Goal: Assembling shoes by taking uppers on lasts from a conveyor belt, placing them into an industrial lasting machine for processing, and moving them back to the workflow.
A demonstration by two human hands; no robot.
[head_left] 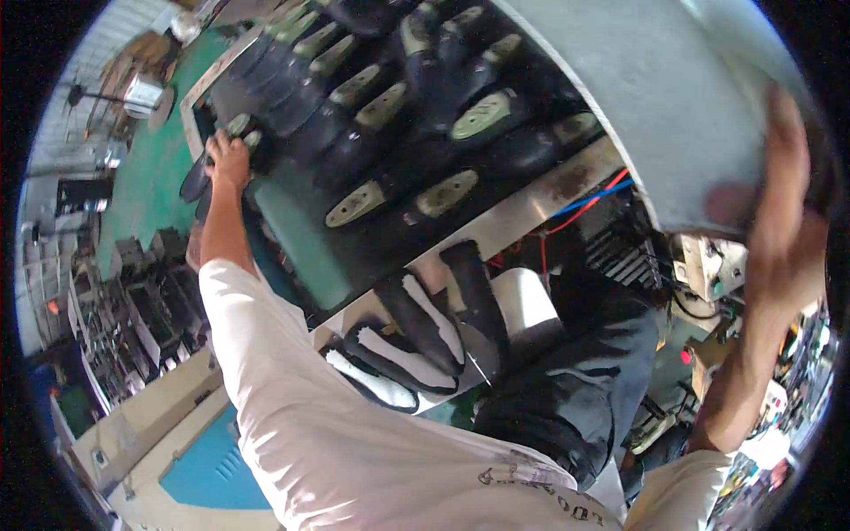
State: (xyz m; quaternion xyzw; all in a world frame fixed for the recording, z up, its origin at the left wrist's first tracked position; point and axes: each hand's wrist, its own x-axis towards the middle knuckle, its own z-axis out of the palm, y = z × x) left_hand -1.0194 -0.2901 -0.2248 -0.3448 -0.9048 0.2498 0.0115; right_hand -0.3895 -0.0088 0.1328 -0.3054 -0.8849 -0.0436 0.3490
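My left hand (228,161) reaches to the far left end of a dark table, its fingers bent over a black shoe (195,180) beside pale green shoe lasts (239,125). The fingers partly cover the spot where they grip. Up at the right, my right hand (786,190) lies against a large grey panel (673,115), fingers stretched along its surface; it is somewhat blurred. Many black shoes on pale green lasts (447,195) stand in rows on the dark table surface (297,234) between my hands.
Long black shoe pieces with white faces (403,358) lie on a metal ledge near my lap. Red and blue tubes (589,202) run beneath the table's metal edge (531,199). A teal and cream machine (212,460) stands at lower left; green floor (146,195) shows beyond.
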